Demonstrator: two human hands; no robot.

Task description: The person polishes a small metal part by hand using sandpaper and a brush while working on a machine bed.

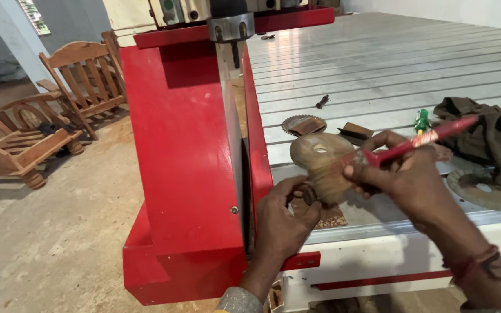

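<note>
Sawdust-dusted concrete and wooden chairs (82,75) lay beyond a red machine column (187,162) that stood at the edge of a grey slatted metal table (378,64). Just beside that column, the left hand (282,217) had its fingers curled shut around a small dark part at the table's edge, while the right hand (404,174), on the far side from the column, pinched a red-handled paintbrush (378,153). Its bristles pointed toward the column and met the part from above, its long axis running up and away toward a brown rag (488,136); the left hand was nearer the column.
</note>
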